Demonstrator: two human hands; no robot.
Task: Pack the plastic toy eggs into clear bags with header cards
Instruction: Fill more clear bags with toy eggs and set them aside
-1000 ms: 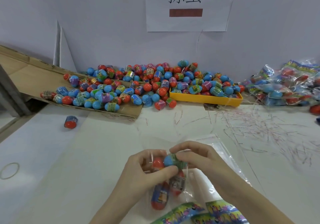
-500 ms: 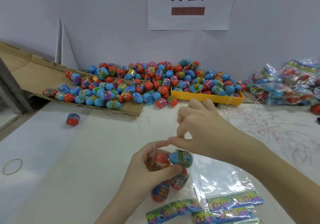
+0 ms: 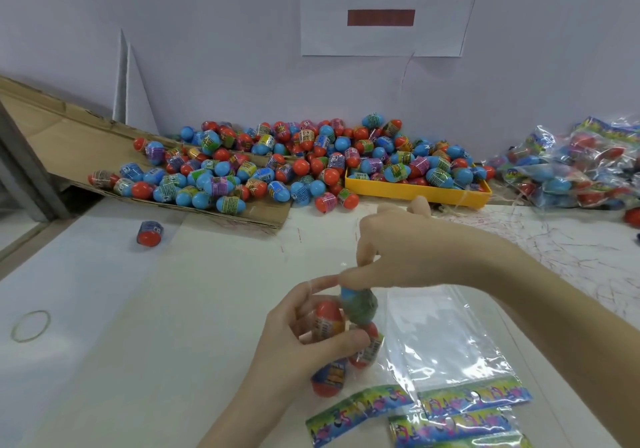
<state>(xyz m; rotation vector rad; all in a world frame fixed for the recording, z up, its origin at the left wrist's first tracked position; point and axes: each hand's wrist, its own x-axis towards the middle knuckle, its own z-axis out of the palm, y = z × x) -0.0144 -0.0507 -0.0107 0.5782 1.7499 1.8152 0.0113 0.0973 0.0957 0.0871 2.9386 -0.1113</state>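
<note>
My left hand [image 3: 304, 340] grips a clear bag with several toy eggs inside; a red-topped egg [image 3: 327, 321] sits against my palm and two more eggs [image 3: 330, 380] hang lower in the bag. A blue and green egg [image 3: 358, 305] is blurred at the bag's mouth. My right hand [image 3: 398, 250] is just above it, thumb and forefinger pinching at the bag's top edge. Empty clear bags [image 3: 446, 340] with colourful header cards [image 3: 474, 397] lie to the right of the held bag.
A big pile of loose eggs [image 3: 263, 167] spreads over a cardboard sheet [image 3: 69, 136] and a yellow tray [image 3: 415, 191] at the back wall. Packed bags [image 3: 575, 167] heap at the far right. One stray egg [image 3: 149, 233] and a rubber band [image 3: 30, 325] lie left.
My right hand let go of the blue and green egg and rose above the bag's mouth. The egg sank into the bag, which my left hand kept holding.
</note>
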